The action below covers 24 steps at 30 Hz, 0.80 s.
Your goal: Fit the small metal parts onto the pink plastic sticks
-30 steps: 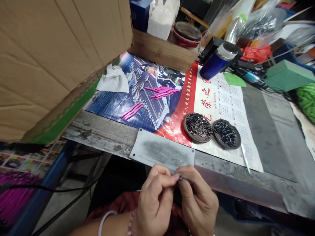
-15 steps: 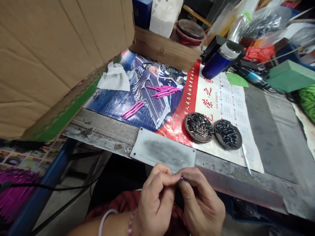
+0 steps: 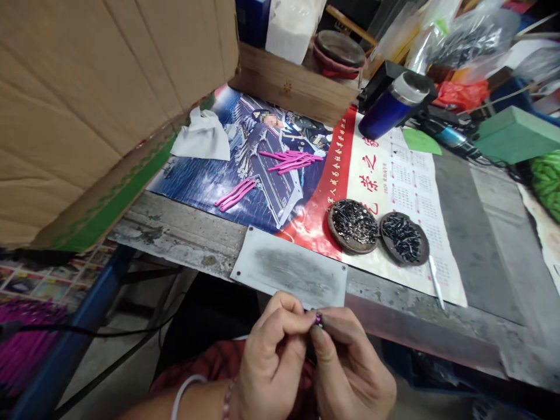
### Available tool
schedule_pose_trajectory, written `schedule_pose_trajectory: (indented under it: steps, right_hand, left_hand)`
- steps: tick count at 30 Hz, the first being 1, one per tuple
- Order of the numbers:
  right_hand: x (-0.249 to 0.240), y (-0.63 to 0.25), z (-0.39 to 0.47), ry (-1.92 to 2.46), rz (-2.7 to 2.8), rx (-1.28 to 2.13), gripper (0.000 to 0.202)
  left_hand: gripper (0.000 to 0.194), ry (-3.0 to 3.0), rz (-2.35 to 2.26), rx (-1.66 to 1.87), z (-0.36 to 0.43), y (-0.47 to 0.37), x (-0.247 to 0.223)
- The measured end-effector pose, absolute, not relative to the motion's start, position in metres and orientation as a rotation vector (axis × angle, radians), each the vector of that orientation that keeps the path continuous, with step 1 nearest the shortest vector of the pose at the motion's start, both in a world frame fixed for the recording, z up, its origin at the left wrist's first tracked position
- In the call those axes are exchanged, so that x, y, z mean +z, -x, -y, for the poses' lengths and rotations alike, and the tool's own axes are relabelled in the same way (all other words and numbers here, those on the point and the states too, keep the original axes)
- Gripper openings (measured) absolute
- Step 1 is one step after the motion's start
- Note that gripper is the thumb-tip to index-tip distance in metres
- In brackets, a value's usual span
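My left hand and my right hand meet at the fingertips below the front edge of the table. Between them is a small purple piece with a dark end; most of it is hidden by the fingers. Both hands are pinched closed on it. Just beyond them lies a grey metal plate with a dark smudge. Two round dishes stand to the right, one with small dark and shiny metal parts, the other with dark parts. Pink strips lie in two groups on the poster.
A large cardboard box fills the upper left. A white cloth lies beside it. On the right are a blue cup, a white stick and a green box. More pink strips hang at the lower left.
Both hands have shifted slightly left, and a little more of the purple piece shows between the fingertips. The things on the table have stayed in place.
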State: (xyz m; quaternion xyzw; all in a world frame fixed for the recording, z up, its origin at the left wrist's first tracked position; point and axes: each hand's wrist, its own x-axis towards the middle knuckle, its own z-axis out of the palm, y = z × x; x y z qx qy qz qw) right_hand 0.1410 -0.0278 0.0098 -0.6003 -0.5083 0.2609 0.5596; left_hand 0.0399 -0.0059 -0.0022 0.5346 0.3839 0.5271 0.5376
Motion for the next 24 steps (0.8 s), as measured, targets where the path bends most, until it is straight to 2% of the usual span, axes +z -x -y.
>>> schedule_pose_trajectory:
  steps: [6, 13, 24]
  right_hand:
    - [0.005, -0.138, 0.025, 1.474, 1.227, 0.541, 0.013]
    - [0.008, -0.141, 0.022, 1.479, 1.370, 0.521, 0.018]
    - [-0.013, -0.148, 0.021, 1.469, 1.558, 0.220, 0.021]
  left_hand:
    - [0.021, -1.236, -0.910, 1.224, 0.006, -0.039, -0.007]
    - [0.019, -1.224, -0.903, 1.227, 0.009, -0.037, -0.006]
    - [0.018, -1.213, -0.882, 1.215, 0.010, -0.038, -0.003]
